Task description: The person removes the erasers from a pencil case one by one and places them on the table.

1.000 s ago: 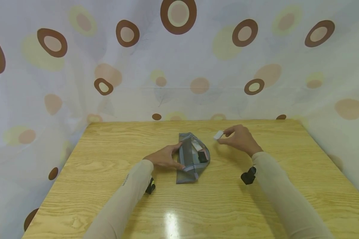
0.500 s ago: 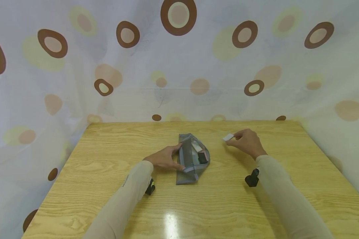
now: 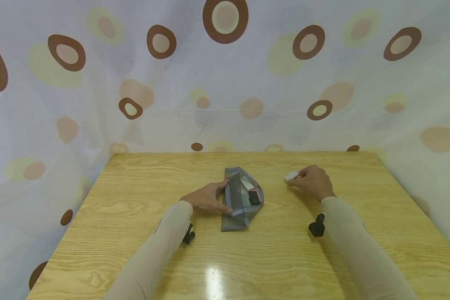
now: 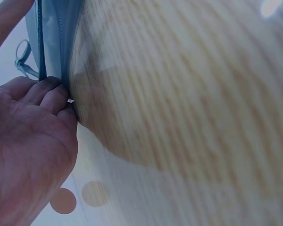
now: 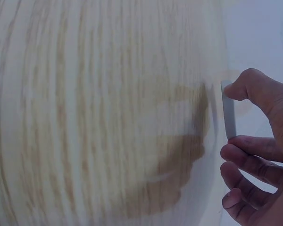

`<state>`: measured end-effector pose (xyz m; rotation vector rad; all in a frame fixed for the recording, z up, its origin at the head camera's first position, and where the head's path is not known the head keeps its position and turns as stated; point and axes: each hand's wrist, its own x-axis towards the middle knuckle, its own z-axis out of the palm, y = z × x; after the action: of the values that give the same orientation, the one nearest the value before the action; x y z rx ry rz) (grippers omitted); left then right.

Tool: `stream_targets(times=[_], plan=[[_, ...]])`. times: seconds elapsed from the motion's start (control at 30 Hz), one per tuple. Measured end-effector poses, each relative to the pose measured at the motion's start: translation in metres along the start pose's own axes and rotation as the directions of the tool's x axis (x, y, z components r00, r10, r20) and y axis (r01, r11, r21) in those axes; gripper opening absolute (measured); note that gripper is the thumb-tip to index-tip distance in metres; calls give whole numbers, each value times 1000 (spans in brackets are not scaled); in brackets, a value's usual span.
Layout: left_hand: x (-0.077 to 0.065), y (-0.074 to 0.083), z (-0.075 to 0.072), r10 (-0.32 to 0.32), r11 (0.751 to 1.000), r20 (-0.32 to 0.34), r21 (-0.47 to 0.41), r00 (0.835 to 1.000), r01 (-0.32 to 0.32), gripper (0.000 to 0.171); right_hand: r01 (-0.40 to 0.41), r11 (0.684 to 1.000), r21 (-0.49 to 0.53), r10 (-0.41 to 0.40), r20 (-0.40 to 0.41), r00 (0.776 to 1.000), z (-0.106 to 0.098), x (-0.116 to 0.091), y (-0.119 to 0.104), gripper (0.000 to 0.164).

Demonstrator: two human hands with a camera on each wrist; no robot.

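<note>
A grey see-through zipper pouch (image 3: 234, 221) lies on the table with its mouth spread wide. Inside it show a white block (image 3: 246, 183), a black piece (image 3: 254, 197) and something pinkish. My left hand (image 3: 207, 197) holds the pouch's left side, thumb near the front corner and fingers at the back. Its zipper edge and cord loop appear beside the curled fingers in the left wrist view. To the right of the pouch, my right hand (image 3: 314, 182) pinches a small, thin white block (image 5: 228, 110) by its edges between thumb and forefinger, close over the table.
The wood-grain table (image 3: 135, 175) ends at a patterned curtain (image 3: 225, 83) behind and at both sides. A black wrist camera (image 3: 316, 225) hangs under the right forearm, and another (image 3: 188, 234) under the left.
My right hand has moved right and slightly toward me with the white block, away from the pouch, and lower to the table. The left hand and the pouch have stayed in place.
</note>
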<state>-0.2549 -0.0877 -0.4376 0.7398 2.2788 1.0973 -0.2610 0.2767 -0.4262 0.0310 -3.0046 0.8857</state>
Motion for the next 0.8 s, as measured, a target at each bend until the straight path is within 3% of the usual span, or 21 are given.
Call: stream_targets(times=[0.8], plan=[[1,-1,0,-7,1000,-4,16,1000,7,108,14,1000,-4,-14,-22,1000,3,-2,1,39]])
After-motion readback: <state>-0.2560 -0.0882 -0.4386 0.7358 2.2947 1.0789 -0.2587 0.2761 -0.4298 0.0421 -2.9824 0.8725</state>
